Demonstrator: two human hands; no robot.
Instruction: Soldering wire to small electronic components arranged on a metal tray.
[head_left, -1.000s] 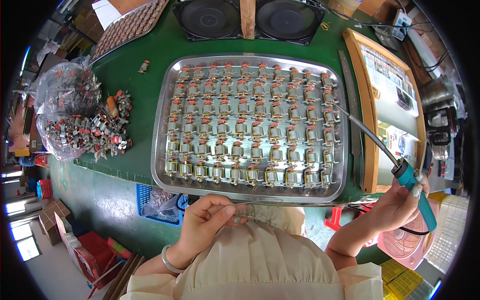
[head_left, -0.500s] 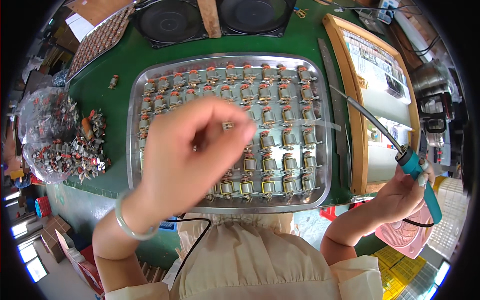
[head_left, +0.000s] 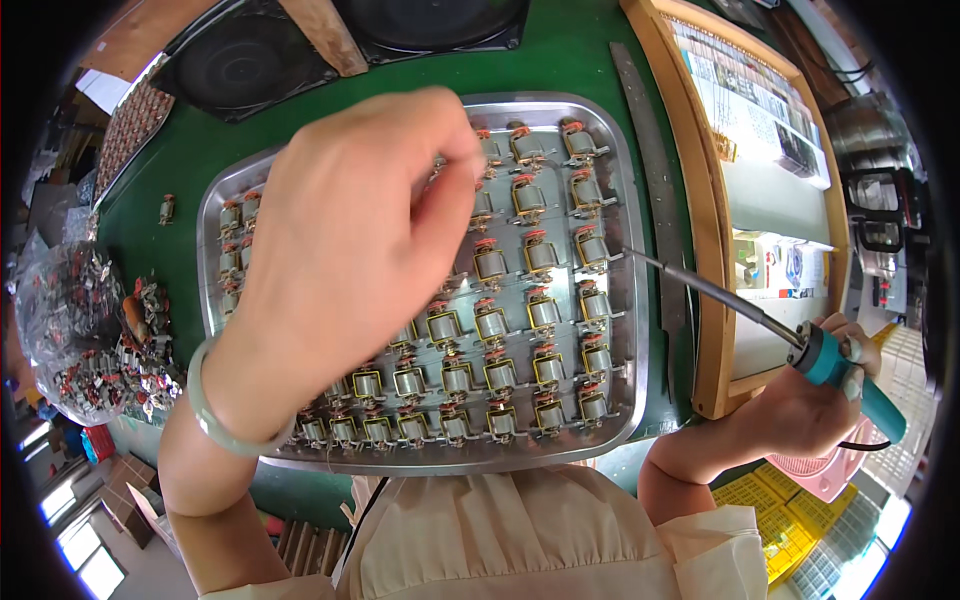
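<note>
My left hand (head_left: 345, 225) is above the metal tray (head_left: 450, 466), its thumb and forefinger pinched together. What the pinch holds, if anything, is hidden. Rows of small metal coil parts (head_left: 528, 198) with orange-red tops lie in the tray, and my hand covers those at the upper left. In my right hand (head_left: 810, 405) is a soldering iron (head_left: 725, 295) with a teal handle, fingers wrapped round it. Its thin tip points left across the tray's right rim, close to the rightmost column of coil parts.
A wooden-framed case (head_left: 708, 300) and a long dark metal strip (head_left: 650, 160) lie right of the tray. Bagged and loose coil parts (head_left: 120, 370) are heaped at left, with a single one (head_left: 167, 209) farther back. Black speakers (head_left: 240, 65) stand behind.
The view has shifted, so the tray appears lower and larger. My left hand has moved toward the tray's far side, still pinched. The iron's tip has come left over the tray's right rim.
</note>
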